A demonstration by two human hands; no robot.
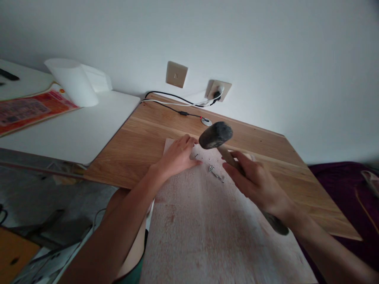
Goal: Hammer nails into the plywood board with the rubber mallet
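Observation:
My right hand [257, 182] is wrapped round the wooden handle of a hammer [215, 135], whose dark head hangs above the far end of a pale reddish board [207, 228]. My left hand [179, 156] rests on that far end, fingers pinched together at a small nail [196, 156] standing on the board just under the hammer head. A few loose screws or nails [215, 172] lie on the board between my two hands.
The board lies on a wooden desk [148, 134] against a white wall with a socket [218, 90] and plugged cables [177, 104]. A white table [74, 130] to the left carries a white roll [72, 81] and a red printed sheet [29, 108]. A purple surface [340, 185] is at the right.

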